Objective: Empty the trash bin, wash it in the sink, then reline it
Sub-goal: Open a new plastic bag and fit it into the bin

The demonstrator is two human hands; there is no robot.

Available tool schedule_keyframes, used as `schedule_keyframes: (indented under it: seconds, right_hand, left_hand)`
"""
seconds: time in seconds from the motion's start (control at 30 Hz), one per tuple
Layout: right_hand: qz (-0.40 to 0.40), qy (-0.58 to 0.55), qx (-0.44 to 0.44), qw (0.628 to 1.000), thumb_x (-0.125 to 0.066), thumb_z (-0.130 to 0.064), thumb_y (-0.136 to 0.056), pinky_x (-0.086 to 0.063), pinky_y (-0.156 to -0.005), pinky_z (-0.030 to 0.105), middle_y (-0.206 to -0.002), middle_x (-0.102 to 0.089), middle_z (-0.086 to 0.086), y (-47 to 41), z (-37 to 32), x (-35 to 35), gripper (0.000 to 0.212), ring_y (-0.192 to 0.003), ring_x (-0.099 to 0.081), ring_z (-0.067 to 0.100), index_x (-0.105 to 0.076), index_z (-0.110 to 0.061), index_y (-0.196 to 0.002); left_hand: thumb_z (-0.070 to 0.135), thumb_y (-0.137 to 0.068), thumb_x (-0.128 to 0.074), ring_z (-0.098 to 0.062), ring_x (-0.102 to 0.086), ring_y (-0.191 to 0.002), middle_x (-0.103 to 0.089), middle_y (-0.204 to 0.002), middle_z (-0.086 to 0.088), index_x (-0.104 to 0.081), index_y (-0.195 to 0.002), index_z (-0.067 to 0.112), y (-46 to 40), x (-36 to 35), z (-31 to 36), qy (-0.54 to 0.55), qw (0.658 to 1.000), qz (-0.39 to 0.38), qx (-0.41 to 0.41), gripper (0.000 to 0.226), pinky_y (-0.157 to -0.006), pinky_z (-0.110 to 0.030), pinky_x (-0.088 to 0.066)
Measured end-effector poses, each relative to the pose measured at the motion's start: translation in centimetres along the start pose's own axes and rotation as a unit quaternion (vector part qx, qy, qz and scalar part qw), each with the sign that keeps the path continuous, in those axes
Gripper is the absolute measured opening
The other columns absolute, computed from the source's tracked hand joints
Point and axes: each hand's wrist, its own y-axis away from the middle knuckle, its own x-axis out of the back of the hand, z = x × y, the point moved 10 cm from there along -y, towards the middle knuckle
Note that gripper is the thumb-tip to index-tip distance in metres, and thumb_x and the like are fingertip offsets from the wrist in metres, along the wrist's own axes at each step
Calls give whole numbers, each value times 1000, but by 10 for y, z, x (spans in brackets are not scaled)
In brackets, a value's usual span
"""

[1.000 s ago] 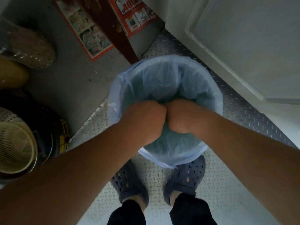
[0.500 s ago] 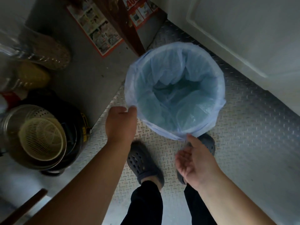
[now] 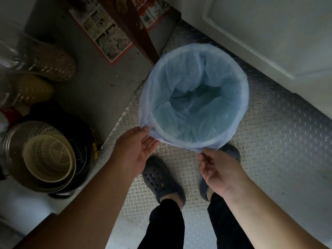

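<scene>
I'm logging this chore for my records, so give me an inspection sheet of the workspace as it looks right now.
Surface: diamond-plate metal floor under the bin, grey concrete floor to its left.
Job's things: trash bin stands upright, lined with a blue bag folded over the rim; no trash seen inside.
Clutter: metal pot holding a beige strainer basket; printed flyers on the floor; other items at far left too dim to name.
Hands: left hand touches the bag's edge, fingers nearly straight; right hand pinches the bag's hem.
Cables: nothing seen.
Surroundings: white door at upper right; dark wooden leg; the person's dark clogs beside the bin.
</scene>
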Motion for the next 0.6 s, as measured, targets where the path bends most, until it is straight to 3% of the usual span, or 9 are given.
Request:
schedule_keyframes:
  seconds: [0.1,0.27,0.4,0.47,0.53,0.6]
  right_hand:
    - [-28,-48,-14,998,-58,-1,-90,-47,-39,18,-63,-65,4,-9,3,-8,10,-49,-59,9,-63,-9,-95]
    - [-89,-134,-40,986,-45,2,-77,-37,-37,17,-60,-52,0,-26,11,-18,17,-46,-46,8,-54,-12,-81]
    - [-124,-176,-65,975,-38,-3,-78,-34,-38,18,-68,-50,0,-42,16,-20,21,-50,-41,10,-56,-13,-81]
    - [-136,-184,-64,971,-37,-6,-79,-32,-38,19,-70,-51,-1,-51,13,-21,21,-49,-40,10,-57,-13,-82]
    - [-150,-163,-50,974,-42,-12,-81,-31,-38,18,-72,-54,-2,-58,6,-22,20,-49,-40,9,-61,-15,-83]
    - [-174,-118,-30,977,-50,-20,-82,-35,-42,18,-88,-65,1,-60,-5,-28,23,-56,-47,8,-70,-15,-92]
  left_hand:
    - [14,-94,-63,-24,-74,-101,-76,-113,-11,-68,-114,8,-7,-4,-19,119,990,-59,48,21,-73,-35,-62]
    - [21,-99,-58,-25,-70,-113,-73,-122,-7,-75,-109,11,-27,-16,-31,205,968,-117,79,23,-86,-42,-59]
    - [15,-103,-48,-32,-63,-122,-65,-134,-15,-62,-130,8,-42,-34,-31,225,958,-161,82,32,-101,-47,-52]
    - [12,-100,-49,-35,-62,-123,-63,-136,-18,-60,-133,8,-46,-47,-29,223,953,-189,77,35,-100,-50,-52]
    - [12,-95,-52,-38,-61,-125,-62,-137,-20,-60,-134,7,-48,-56,-26,224,948,-214,73,40,-102,-54,-50]
    - [11,-91,-52,-40,-57,-128,-60,-139,-19,-60,-135,7,-51,-57,-25,232,945,-219,73,44,-107,-56,-44]
